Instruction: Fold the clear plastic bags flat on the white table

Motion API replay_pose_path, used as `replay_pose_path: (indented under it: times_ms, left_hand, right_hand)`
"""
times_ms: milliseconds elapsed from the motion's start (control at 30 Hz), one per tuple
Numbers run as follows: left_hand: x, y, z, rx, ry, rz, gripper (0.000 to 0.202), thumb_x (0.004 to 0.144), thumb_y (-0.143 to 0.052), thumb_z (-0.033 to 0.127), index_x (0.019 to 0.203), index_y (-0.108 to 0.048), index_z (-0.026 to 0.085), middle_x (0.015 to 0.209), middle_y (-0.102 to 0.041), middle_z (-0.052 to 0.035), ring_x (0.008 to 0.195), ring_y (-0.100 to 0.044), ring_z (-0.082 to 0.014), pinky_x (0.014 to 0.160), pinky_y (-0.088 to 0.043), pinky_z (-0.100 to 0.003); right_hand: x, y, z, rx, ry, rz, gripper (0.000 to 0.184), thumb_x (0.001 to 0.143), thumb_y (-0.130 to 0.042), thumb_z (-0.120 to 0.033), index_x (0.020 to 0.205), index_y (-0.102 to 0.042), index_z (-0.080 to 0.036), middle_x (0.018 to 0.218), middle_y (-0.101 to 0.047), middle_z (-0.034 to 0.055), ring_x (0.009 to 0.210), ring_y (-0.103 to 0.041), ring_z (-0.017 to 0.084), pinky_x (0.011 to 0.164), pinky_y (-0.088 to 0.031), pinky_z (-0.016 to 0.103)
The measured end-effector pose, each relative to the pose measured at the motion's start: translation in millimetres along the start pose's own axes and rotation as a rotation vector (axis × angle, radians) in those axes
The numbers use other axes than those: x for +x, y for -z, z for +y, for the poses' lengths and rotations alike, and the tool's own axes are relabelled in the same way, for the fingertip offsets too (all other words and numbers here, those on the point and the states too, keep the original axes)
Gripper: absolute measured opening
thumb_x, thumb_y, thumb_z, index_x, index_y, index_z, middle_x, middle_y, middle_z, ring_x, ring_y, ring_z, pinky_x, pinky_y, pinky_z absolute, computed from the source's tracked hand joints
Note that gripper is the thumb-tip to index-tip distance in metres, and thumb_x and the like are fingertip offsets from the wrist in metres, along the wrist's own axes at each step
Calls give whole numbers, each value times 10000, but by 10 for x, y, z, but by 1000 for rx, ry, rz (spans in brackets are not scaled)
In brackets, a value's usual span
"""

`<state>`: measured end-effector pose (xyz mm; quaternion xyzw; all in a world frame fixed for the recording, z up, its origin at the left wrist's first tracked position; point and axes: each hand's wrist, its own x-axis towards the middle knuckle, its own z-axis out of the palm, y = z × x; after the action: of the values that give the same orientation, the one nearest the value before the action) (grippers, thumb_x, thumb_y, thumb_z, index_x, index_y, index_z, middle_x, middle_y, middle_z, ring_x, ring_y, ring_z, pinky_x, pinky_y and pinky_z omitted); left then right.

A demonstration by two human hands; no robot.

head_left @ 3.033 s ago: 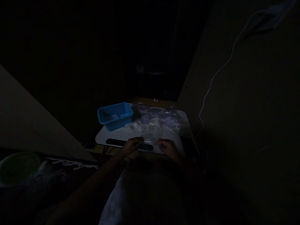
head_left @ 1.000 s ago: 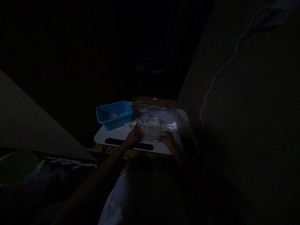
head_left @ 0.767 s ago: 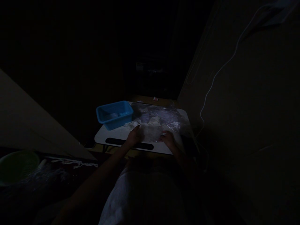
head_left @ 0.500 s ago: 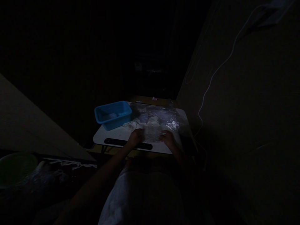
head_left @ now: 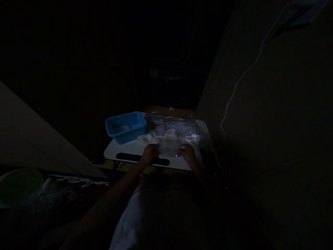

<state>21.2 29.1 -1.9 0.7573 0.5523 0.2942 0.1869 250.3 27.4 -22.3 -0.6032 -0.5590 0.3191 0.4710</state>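
Observation:
Between my two hands is a clear plastic packet, flat and roughly rectangular, held over the front of a small white table. My left hand is closed on its left edge. At the right edge, my right hand pinches it between thumb and fingers. Darkness hides what, if anything, is inside the packet. Just beyond it lie a crumpled whitish cloth or paper and a heap of clear plastic wrapping.
A blue plastic basin with pale items inside stands on the table's left. A black slot runs along the front edge. On the floor at left is a green basket. A white cable hangs along the right wall.
The packet has tilted slightly and looks smoother and paler, with less glare on it. Both hands keep their hold in nearly the same place.

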Motion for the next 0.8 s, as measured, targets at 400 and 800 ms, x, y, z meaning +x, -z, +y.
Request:
replay_pose_path:
  times_ms: [400, 800]
  left_hand:
    - [-140, -24, 423, 385, -401, -112, 408, 779, -442, 207, 1173, -468, 103, 1259, -446, -156, 1174, -382, -267, 965, -300, -396]
    - [-168, -260, 394, 584, -299, -158, 537, 877, -248, 396, 1303, -291, 72, 1363, -280, -185, 1272, -211, -277, 1006, -213, -426]
  right_hand:
    - [-54, 23, -106, -114, -97, 19, 341, 563, -506, -172, 895, -582, -141, 552, -608, -1, 497, -574, 157, 458, -437, 236]
    - [-90, 14, -143, -176, -118, 26, 330, 599, -488, -150, 916, -577, -130, 628, -611, 6, 551, -583, 145, 498, -457, 231]
